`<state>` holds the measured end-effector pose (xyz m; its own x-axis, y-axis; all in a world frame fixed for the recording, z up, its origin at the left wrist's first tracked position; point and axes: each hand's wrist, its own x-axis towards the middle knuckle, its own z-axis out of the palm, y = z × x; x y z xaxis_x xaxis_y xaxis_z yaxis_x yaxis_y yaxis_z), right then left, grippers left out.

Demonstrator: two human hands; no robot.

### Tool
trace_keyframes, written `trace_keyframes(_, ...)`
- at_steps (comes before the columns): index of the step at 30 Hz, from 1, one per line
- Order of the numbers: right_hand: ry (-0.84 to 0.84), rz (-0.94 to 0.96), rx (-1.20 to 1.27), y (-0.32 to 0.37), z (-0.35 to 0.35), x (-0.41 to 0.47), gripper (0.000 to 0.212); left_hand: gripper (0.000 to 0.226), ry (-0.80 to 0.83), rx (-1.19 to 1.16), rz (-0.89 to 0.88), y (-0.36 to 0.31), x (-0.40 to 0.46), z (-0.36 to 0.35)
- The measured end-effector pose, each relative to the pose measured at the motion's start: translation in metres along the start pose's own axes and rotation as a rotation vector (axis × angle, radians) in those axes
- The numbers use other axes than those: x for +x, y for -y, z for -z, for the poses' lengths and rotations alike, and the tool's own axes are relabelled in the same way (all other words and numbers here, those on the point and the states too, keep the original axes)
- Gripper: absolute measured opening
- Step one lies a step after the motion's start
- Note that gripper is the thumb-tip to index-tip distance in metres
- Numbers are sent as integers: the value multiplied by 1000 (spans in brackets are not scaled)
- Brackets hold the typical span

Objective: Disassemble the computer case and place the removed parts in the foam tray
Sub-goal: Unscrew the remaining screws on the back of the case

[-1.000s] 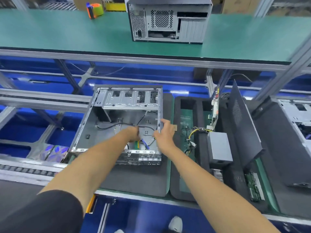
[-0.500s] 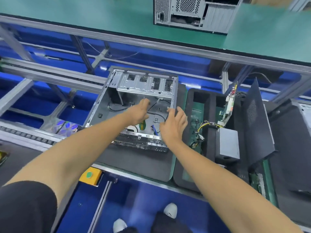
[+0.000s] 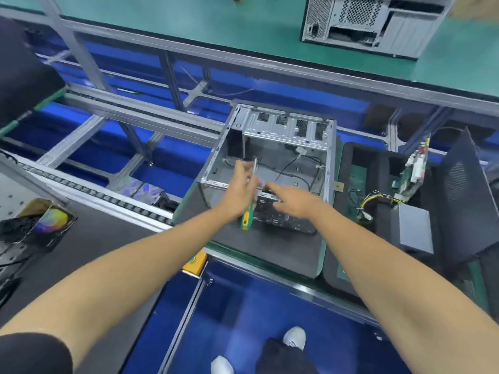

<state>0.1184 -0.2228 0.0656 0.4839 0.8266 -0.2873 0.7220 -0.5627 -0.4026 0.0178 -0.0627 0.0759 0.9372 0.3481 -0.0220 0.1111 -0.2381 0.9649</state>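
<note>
Sitting on its side on the dark mat [image 3: 270,255] at the middle of the bench – the stripped computer case [image 3: 272,157], open face up, loose black cables trailing across its floor. Gripping a green-handled screwdriver [image 3: 248,211] in the left hand [image 3: 240,187], shaft pointing up. Reaching in over the near wall with the right hand [image 3: 290,198], fingers stretched out flat, holding nothing. Looking like thin sheet steel – probably light but stiff, likely sharp at the cut edges, so best taken by the folded rims. Waiting just to the right, the black foam tray [image 3: 359,155] holding a grey power supply [image 3: 414,228] and a side panel [image 3: 464,190]. Running beyond, a roller conveyor [image 3: 89,193], blue floor, a green shelf [image 3: 189,25] with a second case [image 3: 372,22].
</note>
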Motion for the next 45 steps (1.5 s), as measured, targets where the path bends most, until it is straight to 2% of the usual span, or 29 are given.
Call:
trace_keyframes(2, -34, 2, -1, -4, -3, 0, 48, 17, -6, -92, 17, 22, -28, -6)
trace_keyframes(4, -52, 8, -2, -6, -5, 0, 37, 16, -29, -159, 27, 40, -49, -12)
trace_keyframes(9, -78, -17, -50, -12, -10, 5, 20, 16, 55, -137, -9, 62, -71, -24)
trace_keyframes(12, -81, -25, -52, -13, -11, 7, 23, 22, 109, -116, -27, 65, -73, -31)
trace_keyframes(18, -93, -9, -45, -14, -11, 6, 19, 27, 87, -102, -40, 70, -69, -39)
trace_keyframes(32, -72, -51, -55, -8, -7, 1, 22, 23, 56, -244, 75, 68, -65, -39)
trace_keyframes(35, -70, -55, -50, -6, -5, 0, 21, 21, 70, -344, 137, 65, -67, -42)
trace_keyframes(41, -75, -59, -51, -4, -4, -1, 23, 19, 55, -735, 381, 54, -70, -52)
trace_keyframes(45, -81, -58, -48, -2, -4, -1, 22, 19, 67, -842, 451, 51, -68, -49)
